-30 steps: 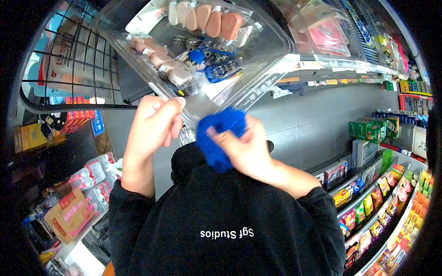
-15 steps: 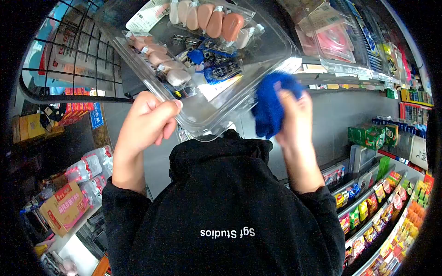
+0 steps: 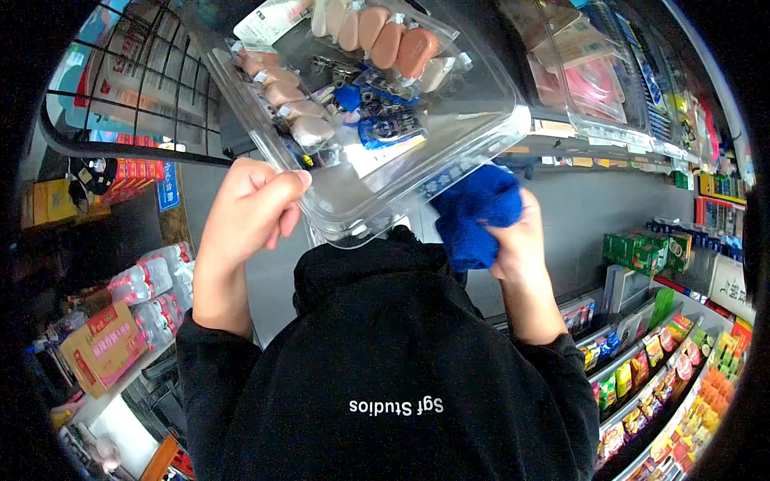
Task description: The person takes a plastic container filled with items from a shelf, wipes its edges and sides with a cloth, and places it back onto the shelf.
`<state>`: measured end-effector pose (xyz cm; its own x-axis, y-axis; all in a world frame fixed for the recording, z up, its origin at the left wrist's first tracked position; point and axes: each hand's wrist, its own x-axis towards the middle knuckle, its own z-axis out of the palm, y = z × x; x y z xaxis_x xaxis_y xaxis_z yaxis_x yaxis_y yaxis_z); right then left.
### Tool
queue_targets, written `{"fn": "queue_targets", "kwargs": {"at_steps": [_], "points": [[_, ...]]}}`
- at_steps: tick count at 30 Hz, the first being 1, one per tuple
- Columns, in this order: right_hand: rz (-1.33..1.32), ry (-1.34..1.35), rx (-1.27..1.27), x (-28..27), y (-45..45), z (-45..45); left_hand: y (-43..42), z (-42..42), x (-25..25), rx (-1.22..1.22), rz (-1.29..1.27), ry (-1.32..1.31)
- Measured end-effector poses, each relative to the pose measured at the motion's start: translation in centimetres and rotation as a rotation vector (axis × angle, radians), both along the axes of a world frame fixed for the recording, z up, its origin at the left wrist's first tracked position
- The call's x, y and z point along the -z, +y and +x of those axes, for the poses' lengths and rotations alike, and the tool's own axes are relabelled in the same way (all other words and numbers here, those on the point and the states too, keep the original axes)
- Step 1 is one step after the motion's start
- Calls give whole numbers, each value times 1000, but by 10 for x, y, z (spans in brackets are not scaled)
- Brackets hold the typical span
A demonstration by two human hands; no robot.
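My left hand (image 3: 255, 210) is closed on the near left edge of a clear plastic bin (image 3: 353, 210). In the bin lie packs of beige and brown makeup sponges (image 3: 387, 44), blue-and-silver small items (image 3: 389, 128) and a white card. My right hand (image 3: 517, 240) grips a blue cloth (image 3: 475, 210), bunched up against the outer side of the bin's front wall, near its right part.
A black wire rack (image 3: 152, 80) stands at the upper left. Another clear bin (image 3: 593, 104) with pink items is at the upper right. Snack shelves (image 3: 650, 369) fill the lower right; bottle packs (image 3: 148, 280) and a cardboard box (image 3: 104, 349) are at lower left.
My right hand has moved rightward with the blue cloth, from the bin's near corner to its front side, then slightly down. My left hand keeps its hold while the bin has shifted slightly right.
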<state>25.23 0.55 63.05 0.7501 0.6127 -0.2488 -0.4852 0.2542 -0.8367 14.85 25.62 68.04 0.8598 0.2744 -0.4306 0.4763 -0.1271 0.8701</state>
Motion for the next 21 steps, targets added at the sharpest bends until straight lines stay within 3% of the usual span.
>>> {"fn": "queue_targets", "kwargs": {"at_steps": [5, 8, 14, 21], "points": [[15, 29, 141, 1, 1, -10, -4, -3, 1, -50, 23, 4], [-54, -121, -63, -3, 19, -18, -7, -4, 2, -89, 13, 25], [40, 99, -59, -18, 49, -29, -11, -5, 3, -118, 31, -10], [12, 117, 76, -20, 56, -29, -16, -7, 5, -60, 46, -23]]}}
